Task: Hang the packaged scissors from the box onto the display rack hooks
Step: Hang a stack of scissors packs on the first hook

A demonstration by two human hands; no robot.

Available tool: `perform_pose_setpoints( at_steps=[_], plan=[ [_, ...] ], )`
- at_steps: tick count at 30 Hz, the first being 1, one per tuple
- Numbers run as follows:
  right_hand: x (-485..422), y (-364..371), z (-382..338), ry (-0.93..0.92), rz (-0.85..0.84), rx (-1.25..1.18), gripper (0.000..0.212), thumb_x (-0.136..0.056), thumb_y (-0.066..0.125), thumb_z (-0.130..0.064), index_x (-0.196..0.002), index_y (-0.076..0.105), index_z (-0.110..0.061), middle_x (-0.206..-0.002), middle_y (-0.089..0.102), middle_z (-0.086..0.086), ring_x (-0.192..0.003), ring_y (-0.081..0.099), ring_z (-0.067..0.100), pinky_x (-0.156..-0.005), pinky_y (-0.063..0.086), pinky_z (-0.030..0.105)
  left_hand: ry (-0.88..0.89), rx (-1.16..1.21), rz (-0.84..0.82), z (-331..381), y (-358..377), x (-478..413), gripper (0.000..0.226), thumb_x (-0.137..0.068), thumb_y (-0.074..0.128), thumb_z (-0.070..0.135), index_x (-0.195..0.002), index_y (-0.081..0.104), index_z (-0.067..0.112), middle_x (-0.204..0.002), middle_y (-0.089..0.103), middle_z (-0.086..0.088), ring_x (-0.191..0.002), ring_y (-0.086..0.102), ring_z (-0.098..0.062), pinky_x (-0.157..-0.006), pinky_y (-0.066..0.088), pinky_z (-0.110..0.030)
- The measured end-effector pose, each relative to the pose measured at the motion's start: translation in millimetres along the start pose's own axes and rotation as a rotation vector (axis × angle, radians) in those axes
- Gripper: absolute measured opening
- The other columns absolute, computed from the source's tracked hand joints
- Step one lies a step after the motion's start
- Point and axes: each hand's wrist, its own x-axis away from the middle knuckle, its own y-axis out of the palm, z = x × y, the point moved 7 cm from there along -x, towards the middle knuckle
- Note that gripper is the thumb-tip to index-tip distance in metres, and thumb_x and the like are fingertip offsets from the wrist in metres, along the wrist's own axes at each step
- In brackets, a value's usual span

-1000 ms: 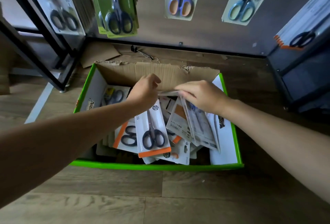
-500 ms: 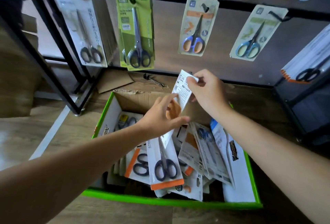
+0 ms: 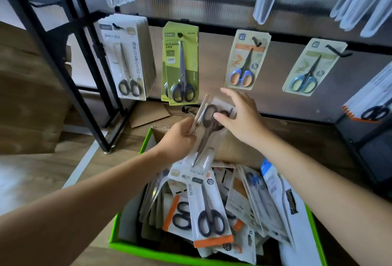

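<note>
— What is seen closest?
— A box (image 3: 137, 249) with a green rim is seen on the floor (image 3: 42, 170). It is filled with lots of scissors packs (image 3: 210, 221), piled every which way. So a lot is left to be hung.

— And just above it?
— One pack (image 3: 209, 132) is held up in the air, over the far end of the box. It is turned upside down: the black handles are at the top and the tips point down.

— How is it held?
— Its left edge is gripped by the left hand (image 3: 177, 141), with the fingers curled round it. The right hand (image 3: 244, 117) is spread wide, and only its thumb is seen laid on the front of the pack. A pinch is not shown there.

— Is it hung up yet?
— No. None of the hooks (image 3: 257, 41) is touched by it. It will likely need to be turned the right way up first.

— What is seen farther back?
— The rack (image 3: 214, 29) is seen. Four hooks in the low row are loaded: a thick bunch of white packs (image 3: 125, 62), some green packs (image 3: 180, 64), one blue and orange pack (image 3: 244, 59) and one blue pack (image 3: 309, 68).

— So how much is done?
— Some is done, but most is judged to be left, since the box is so full.
</note>
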Motion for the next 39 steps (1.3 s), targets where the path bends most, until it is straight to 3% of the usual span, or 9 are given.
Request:
perform_pose_setpoints(
  at_steps=[4,9,12,16,21,23,30,36,39],
  plan=[
    [-21,-7,-33,-0.025,-0.09,-0.002,0.042,-0.09,0.065,-0.025,-0.129,0.053,-0.027,-0.126,0.06,-0.001,-0.104,0.06,0.024,-0.09,0.049,0.041,0.058,0.011,0.02,8,-21,-7,0.023,-0.09,0.052,0.0,-0.106,0.06,0.013,-0.081,0.062,0.005,-0.068,0.054,-0.003,-0.06,0.042,-0.017],
    [-28,-42,-18,0.235,0.144,-0.086,0.04,-0.098,0.054,-0.027,-0.136,0.045,-0.019,-0.126,0.051,0.003,-0.096,0.051,0.017,-0.066,0.039,0.02,-0.079,-0.011,0.295,-6,-71,-21,0.021,-0.084,0.073,0.027,-0.101,0.062,0.022,-0.082,0.064,0.005,-0.069,0.059,-0.012,-0.058,0.045,-0.024],
    [-23,-43,-2,0.319,0.217,-0.156,0.034,-0.098,0.052,-0.026,-0.13,0.047,-0.017,-0.12,0.057,0.004,-0.097,0.054,0.021,-0.074,0.045,0.031,-0.215,0.311,0.311,-17,-72,-24,0.036,-0.08,0.078,0.026,-0.11,0.062,0.012,-0.093,0.068,-0.009,-0.071,0.065,-0.02,-0.053,0.052,-0.03],
    [-5,-39,25,0.48,0.298,-0.315,0.036,-0.097,0.054,-0.025,-0.131,0.042,-0.021,-0.11,0.052,-0.004,-0.096,0.052,0.019,-0.076,0.044,0.029,-0.273,0.716,0.288,-15,-65,-28,0.032,-0.082,0.073,0.013,-0.111,0.065,0.005,-0.102,0.069,-0.022,-0.087,0.068,-0.036,-0.073,0.057,-0.046],
    [4,-29,46,0.602,0.211,-0.279,0.042,-0.094,0.056,-0.035,-0.132,0.042,-0.022,-0.124,0.056,0.003,-0.107,0.057,0.026,-0.088,0.052,0.039,-0.196,0.546,0.368,9,-77,-27,0.01,-0.088,0.068,0.008,-0.095,0.071,0.015,-0.097,0.071,-0.015,-0.087,0.069,-0.027,-0.078,0.058,-0.042],
    [1,-23,43,0.568,0.119,-0.129,0.052,-0.092,0.059,-0.039,-0.136,0.042,-0.019,-0.13,0.052,0.006,-0.108,0.055,0.025,-0.086,0.044,0.029,-0.132,0.535,0.379,22,-84,-27,0.013,-0.09,0.065,0.009,-0.092,0.071,0.021,-0.092,0.072,-0.007,-0.086,0.069,-0.023,-0.072,0.058,-0.035],
    [-20,-10,-16,0.209,0.083,0.303,0.061,-0.088,0.062,-0.043,-0.142,0.041,-0.023,-0.141,0.04,0.011,-0.13,0.034,0.032,-0.103,0.038,0.04,0.057,0.205,0.47,59,-132,-31,0.018,-0.092,0.059,0.008,-0.097,0.071,0.021,-0.089,0.071,0.003,-0.082,0.066,-0.017,-0.062,0.053,-0.027],
    [-50,7,-109,-0.172,0.161,0.103,0.049,-0.099,0.053,-0.019,-0.145,0.037,-0.021,-0.139,0.05,0.002,-0.123,0.051,0.021,-0.092,0.046,0.034,0.202,-0.153,0.44,81,-148,-36,0.025,-0.093,0.06,0.01,-0.115,0.07,0.016,-0.098,0.069,0.002,-0.076,0.061,-0.004,-0.053,0.042,-0.007],
    [-65,15,-138,-0.253,0.24,0.057,0.065,-0.096,0.053,-0.004,-0.148,0.026,-0.032,-0.144,0.048,-0.001,-0.117,0.058,0.023,-0.086,0.054,0.042,0.195,-0.188,0.501,82,-174,-36,0.024,-0.092,0.062,0.011,-0.113,0.072,0.018,-0.097,0.07,0.001,-0.077,0.06,-0.009,-0.055,0.039,-0.01]
  ],
)
